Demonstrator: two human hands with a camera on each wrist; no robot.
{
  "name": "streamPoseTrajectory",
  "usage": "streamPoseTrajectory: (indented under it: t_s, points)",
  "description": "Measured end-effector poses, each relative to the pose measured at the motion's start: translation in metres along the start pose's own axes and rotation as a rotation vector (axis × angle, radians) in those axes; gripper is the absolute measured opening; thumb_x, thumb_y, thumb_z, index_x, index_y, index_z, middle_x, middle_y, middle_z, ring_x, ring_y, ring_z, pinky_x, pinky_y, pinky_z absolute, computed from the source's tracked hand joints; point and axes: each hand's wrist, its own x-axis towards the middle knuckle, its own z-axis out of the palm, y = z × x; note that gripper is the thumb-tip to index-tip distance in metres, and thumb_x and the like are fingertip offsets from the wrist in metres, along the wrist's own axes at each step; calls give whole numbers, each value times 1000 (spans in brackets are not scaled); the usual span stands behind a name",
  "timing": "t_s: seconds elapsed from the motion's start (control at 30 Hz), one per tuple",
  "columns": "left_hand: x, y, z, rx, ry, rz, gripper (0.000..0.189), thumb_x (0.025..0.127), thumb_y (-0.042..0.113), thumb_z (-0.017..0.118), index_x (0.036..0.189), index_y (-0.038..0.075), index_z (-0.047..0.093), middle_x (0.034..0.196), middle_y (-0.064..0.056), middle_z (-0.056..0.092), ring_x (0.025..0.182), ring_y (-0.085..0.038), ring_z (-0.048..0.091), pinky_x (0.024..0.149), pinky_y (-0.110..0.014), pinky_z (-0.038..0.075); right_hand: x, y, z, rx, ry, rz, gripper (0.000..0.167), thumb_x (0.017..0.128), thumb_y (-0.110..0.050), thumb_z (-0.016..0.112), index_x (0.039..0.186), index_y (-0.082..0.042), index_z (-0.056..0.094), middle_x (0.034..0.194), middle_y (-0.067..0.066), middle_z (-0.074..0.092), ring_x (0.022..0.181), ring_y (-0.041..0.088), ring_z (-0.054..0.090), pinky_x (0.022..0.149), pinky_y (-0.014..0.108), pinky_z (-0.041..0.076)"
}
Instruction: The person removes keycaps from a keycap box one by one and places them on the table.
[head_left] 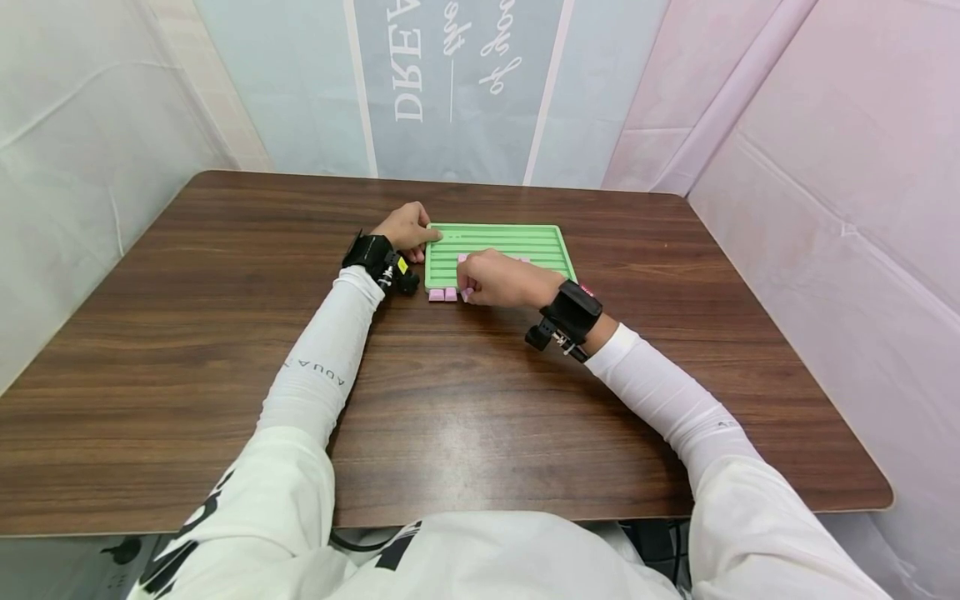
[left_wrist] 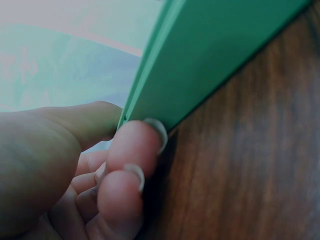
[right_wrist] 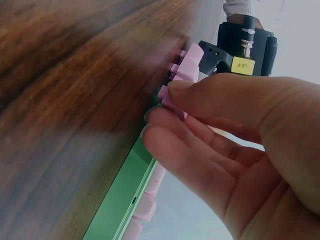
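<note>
A green ridged tray (head_left: pixel 495 236) lies toward the back of the table. My left hand (head_left: pixel 405 228) grips its left edge, the thumb at the top rim and curled fingertips against the side wall (left_wrist: pixel 200 55). Over the tray's front edge, my right hand (head_left: pixel 502 279) pinches a pink keycap (right_wrist: pixel 172 101) between thumb and fingers. Just left of it, two more pink keycaps (head_left: pixel 442 295) sit side by side along the front edge. Other pink keycaps (right_wrist: pixel 145 207) rest on the tray, partly hidden behind the right hand in the head view.
The brown wooden table (head_left: pixel 450 417) extends around the tray on all sides. A printed curtain (head_left: pixel 465 142) hangs behind the table's far edge, and pale sheets hang at both sides. Each wrist carries a black camera mount (head_left: pixel 572 312).
</note>
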Motion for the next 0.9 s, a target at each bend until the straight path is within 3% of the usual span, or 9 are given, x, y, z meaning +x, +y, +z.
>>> streamPoseTrajectory:
  t_s: [0.27,0.9]
  points:
    - [2,-1,0,3,3,6,28,99,22,54,113,2,40,66,-3,54,46,-8,55,51,-24,52,0,-1,3,-2,5,25,4,94,-14,62,96,-11,60,93,2,61,83,16,57,75,30,49]
    - [4,-4,0,-2,3,4,30,98,23,55,115,1,40,67,-4,55,47,-9,56,51,-25,53,2,-3,6,-6,53,13,5,92,-13,65,96,-11,63,95,2,63,88,16,60,78,29,52]
